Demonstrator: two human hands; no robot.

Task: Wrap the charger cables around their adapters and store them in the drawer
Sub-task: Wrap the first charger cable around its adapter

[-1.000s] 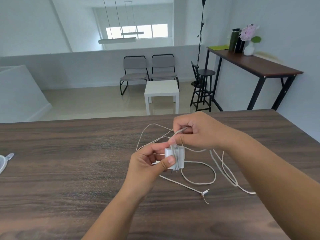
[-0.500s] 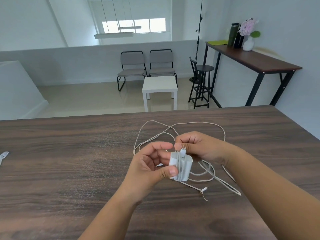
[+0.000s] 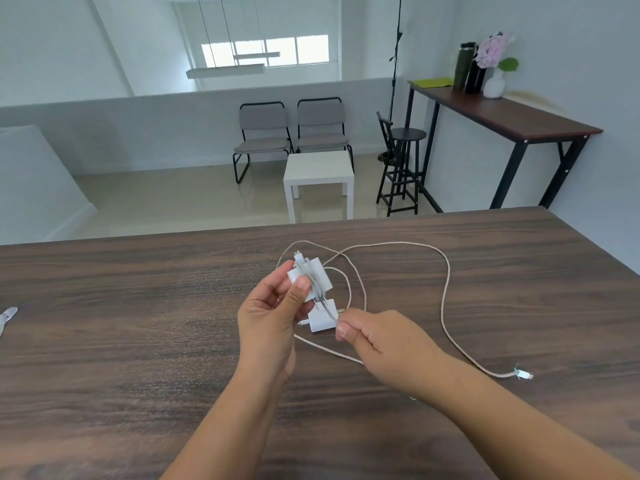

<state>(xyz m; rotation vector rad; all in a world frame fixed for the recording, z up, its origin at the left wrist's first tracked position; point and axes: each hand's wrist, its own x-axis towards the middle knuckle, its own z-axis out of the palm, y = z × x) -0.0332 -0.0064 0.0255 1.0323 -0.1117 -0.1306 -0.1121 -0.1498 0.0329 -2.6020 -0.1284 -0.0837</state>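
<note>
Head view: the left hand (image 3: pixel 273 317) grips a white adapter (image 3: pixel 310 277) above the wooden table (image 3: pixel 138 341), cable turns around it. The right hand (image 3: pixel 377 341) pinches the cable (image 3: pixel 445 282), which loops across the table. A second adapter (image 3: pixel 322 318) lies between the hands. Beyond stand a white side table (image 3: pixel 318 171) and two chairs (image 3: pixel 291 133).

1. Bright, even daylight; source is the window (image 3: pixel 265 50) at far wall, slightly blown out.
2. Soft, faint shadows under both forearms on the tabletop (image 3: pixel 138 341).
3. Wide-angle distortion: tabletop edge and walls bow toward frame borders.
4. Slight motion blur on the cable plug (image 3: pixel 523 374); overall mild softness.
</note>
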